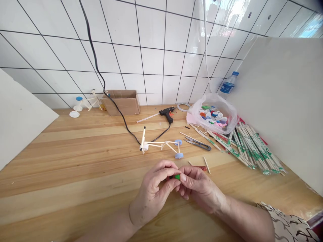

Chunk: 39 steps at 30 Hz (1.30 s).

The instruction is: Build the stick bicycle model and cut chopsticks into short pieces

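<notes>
My left hand (151,196) and my right hand (198,185) meet above the wooden worktop (75,174), their fingertips pinching a small green plastic piece (177,176). It may be a bottle cap, but the fingers hide most of it. Just ahead of my right hand lie a red item (202,168) and a loose wooden stick (207,165). Further forward stands a model tricycle (161,146) built of wooden sticks, with blue and white bottle-cap wheels.
A black hot glue gun (167,114) and its cord lie ahead. Scissors (198,143), bundled wrapped chopsticks (252,151), and a plastic bag of bottle caps (213,116) sit at right. A cardboard box (122,102), a second stick model (87,102), and a water bottle (228,83) stand at the back.
</notes>
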Each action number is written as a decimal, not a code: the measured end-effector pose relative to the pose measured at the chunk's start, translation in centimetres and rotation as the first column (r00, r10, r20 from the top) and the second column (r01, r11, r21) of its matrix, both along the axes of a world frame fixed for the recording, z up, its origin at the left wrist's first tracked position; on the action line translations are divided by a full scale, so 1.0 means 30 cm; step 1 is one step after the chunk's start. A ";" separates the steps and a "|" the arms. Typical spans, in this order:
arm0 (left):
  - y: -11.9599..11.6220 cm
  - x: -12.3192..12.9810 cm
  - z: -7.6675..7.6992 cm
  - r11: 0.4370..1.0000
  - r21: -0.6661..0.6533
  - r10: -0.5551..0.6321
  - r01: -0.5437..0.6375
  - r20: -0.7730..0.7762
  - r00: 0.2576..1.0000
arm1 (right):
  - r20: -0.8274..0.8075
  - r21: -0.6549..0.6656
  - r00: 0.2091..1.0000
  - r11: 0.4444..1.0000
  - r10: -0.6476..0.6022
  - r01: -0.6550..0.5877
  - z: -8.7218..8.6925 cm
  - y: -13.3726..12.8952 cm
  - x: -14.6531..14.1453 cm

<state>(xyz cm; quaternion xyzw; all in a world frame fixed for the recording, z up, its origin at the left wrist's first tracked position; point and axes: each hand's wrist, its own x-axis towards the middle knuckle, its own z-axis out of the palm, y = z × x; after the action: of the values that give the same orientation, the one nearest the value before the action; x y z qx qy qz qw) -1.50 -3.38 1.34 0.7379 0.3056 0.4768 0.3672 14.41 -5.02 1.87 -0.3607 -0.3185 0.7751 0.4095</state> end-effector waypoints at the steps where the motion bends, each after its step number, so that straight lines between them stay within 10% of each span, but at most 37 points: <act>1: 0.001 0.001 -0.002 1.000 0.007 -0.013 0.013 -0.003 1.000 | 0.008 -0.002 1.000 1.000 0.001 -0.001 -0.002 0.000 0.002; 39: -0.002 0.002 -0.008 0.999 -0.037 0.004 -0.007 -0.059 0.998 | 0.043 0.045 0.996 0.996 -0.079 0.077 -0.005 0.006 -0.007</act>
<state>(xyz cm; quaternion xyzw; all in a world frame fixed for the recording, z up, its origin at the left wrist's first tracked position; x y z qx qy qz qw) -1.44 -3.44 1.10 0.7440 0.3271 0.4500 0.3702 14.20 -4.83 1.72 -0.3811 -0.3300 0.7431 0.4401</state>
